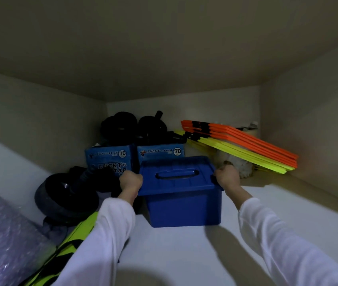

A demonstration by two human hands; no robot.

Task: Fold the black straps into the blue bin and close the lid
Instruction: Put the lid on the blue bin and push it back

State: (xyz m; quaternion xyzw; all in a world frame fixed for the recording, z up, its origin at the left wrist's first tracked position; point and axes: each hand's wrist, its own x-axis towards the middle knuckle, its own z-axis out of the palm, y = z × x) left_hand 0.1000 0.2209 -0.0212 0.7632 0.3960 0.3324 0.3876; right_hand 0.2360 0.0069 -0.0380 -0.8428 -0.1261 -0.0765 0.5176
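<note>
Two long white sleeves (110, 230) reach forward from the bottom of the view over a pale, flat shelf (184, 254) inside a white cupboard recess. The left hand (130, 181) curls its fingers over the left edge of a blue plastic bin (184, 207), and the right hand (227, 178) grips the right edge at the dark side latch. The blue ribbed lid with a moulded handle (177, 174) lies flat on the bin; the bin sits on the shelf with its lid on. No black straps show outside the bin.

Left of the bin lie round black disc-shaped items (67, 195), partly resting on each other. At the lower left there is a crinkled sheet of clear bubble wrap (5, 240) and a neon yellow-green cloth with black bands (69, 244). Behind the bin stand two blue printed cardboard boxes (161, 152) with dark wheel-like objects (135, 126) on top. To the right, a tilted stack of flat orange and yellow foam strips (244, 144) leans over a pale lumpy object, too dim to identify
</note>
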